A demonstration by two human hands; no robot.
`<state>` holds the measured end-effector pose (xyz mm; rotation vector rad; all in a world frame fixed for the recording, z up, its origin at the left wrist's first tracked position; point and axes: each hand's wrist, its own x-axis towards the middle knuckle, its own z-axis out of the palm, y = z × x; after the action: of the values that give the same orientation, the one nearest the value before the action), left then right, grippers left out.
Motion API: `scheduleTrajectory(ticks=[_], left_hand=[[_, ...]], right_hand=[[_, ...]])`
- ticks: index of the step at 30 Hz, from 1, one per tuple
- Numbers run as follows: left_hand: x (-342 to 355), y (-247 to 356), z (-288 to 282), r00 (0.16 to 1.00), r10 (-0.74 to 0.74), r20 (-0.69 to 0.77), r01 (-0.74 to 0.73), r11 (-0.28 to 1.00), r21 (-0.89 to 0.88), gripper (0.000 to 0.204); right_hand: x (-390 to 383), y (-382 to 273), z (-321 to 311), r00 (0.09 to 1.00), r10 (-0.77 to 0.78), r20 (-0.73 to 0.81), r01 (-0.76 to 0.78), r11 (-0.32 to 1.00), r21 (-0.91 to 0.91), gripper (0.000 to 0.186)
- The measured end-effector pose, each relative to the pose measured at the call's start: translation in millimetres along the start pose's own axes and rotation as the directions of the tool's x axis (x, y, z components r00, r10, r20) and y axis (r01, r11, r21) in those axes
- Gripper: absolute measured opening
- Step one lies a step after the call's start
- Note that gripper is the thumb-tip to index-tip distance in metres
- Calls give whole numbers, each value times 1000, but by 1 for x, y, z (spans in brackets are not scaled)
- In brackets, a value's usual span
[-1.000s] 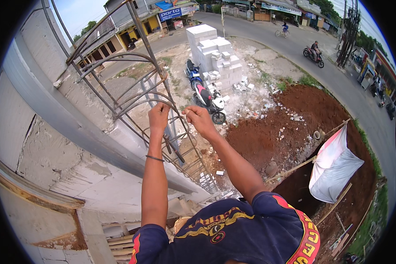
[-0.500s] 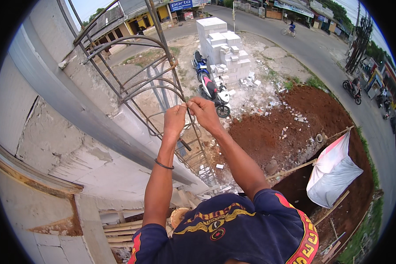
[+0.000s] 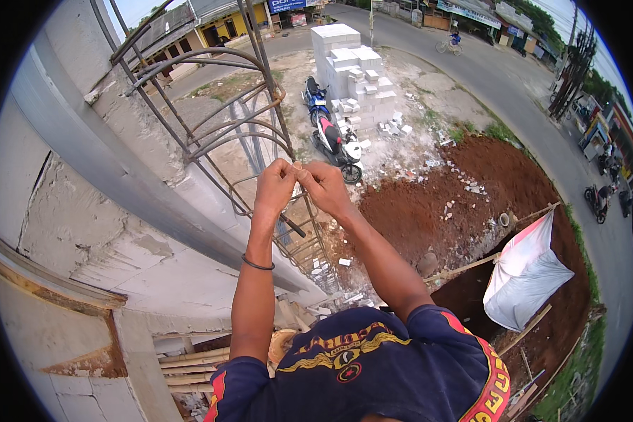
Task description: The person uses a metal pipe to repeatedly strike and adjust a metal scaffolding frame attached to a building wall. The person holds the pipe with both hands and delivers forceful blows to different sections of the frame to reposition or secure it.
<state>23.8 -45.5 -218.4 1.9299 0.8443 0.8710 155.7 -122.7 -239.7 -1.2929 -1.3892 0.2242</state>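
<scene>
A tall cage of rusty steel reinforcing bars, with bent hoops round it, rises beside the wall. At one upright bar my left hand and my right hand meet, fingertips nearly touching. Both are closed in a pinch, thumbs against bent fingers. Whatever lies between the fingertips is too small to make out. A dark band circles my left wrist. Just below the hands, the dark end of a bar sticks out of the cage.
A grey block wall with a long metal channel runs along the left. Far below stand parked motorbikes, stacked white blocks and red soil. A pale sheet hangs on poles at right; bamboo poles lie lower left.
My hands have drawn closer together, and the left fingers have turned in toward the right hand. The view has shifted slightly. On the road, a motorbike at right and a cyclist have moved along.
</scene>
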Motion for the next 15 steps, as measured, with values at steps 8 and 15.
scheduleTrajectory(ticks=[8,15], left_hand=[[-14,8,36,952,-288,-100,253,930,-268,35],[-20,4,34,967,-256,-5,218,832,-510,28]], right_hand=[[21,8,-10,914,312,259,-402,780,479,40],[21,21,-15,924,223,310,-338,856,391,38]])
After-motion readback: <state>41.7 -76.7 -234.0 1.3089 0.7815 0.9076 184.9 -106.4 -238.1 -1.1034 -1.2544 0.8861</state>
